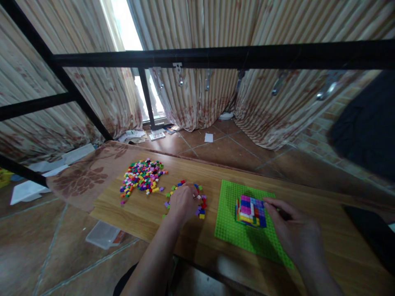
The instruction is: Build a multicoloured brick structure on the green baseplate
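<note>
My left hand (184,201) is over a loose ring of small toy bricks (202,215) on the wooden board. Its fingers are curled down and closed; what they pinch, if anything, is hidden beneath the hand. On a bright green studded baseplate (230,201) stands a compact block of toy bricks (250,210), stacked in layers, with purple, pink, white, red and blue on top. My right hand (293,230) is to the right of it, thumb and forefinger closed at its upper right corner. Whether a separate brick sits between those fingertips does not show.
A heap of mixed bricks (143,176) lies at the board's left part. A dark flat object (370,234) is at the right end. A black metal bar (197,57) with hanging hooks crosses ahead. On the tiled floor are papers (208,137) and a clear plastic box (103,234).
</note>
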The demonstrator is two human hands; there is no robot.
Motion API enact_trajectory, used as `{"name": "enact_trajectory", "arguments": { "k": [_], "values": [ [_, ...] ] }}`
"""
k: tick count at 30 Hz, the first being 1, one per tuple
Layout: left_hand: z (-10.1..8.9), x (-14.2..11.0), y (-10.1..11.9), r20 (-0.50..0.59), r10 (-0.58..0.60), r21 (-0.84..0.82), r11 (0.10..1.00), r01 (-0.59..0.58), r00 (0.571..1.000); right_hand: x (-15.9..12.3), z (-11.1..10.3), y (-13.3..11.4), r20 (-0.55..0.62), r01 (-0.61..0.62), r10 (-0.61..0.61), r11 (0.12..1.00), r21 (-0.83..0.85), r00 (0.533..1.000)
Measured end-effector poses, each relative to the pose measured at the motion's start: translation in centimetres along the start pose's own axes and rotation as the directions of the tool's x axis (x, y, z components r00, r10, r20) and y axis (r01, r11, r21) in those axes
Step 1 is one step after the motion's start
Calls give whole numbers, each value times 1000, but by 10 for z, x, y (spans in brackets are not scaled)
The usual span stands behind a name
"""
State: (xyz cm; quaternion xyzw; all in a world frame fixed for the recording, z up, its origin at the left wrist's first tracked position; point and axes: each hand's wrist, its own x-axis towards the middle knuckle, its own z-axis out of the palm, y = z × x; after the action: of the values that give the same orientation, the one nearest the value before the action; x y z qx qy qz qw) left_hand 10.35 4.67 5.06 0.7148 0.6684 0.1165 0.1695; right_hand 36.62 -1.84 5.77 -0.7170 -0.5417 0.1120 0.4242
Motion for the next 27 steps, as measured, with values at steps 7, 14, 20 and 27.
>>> {"name": "enact_trajectory", "arguments": {
  "k": [7,14,20,27],
  "values": [
    [0,0,5,-6,51,21,998,-51,999,-2,1,-7,19,-12,12,1000,14,1000],
    [-4,6,9,-86,88,-525,843,-120,992,-3,2,-13,38,-18,14,995,96,999],
    [0,-7,46,191,218,-954,271,128,957,-11,0,-36,248,76,-134,971,228,959],
    [15,-21,76,276,302,-961,94,260,912,-15,-1,-52,294,214,-278,949,232,915]
  ]
}}
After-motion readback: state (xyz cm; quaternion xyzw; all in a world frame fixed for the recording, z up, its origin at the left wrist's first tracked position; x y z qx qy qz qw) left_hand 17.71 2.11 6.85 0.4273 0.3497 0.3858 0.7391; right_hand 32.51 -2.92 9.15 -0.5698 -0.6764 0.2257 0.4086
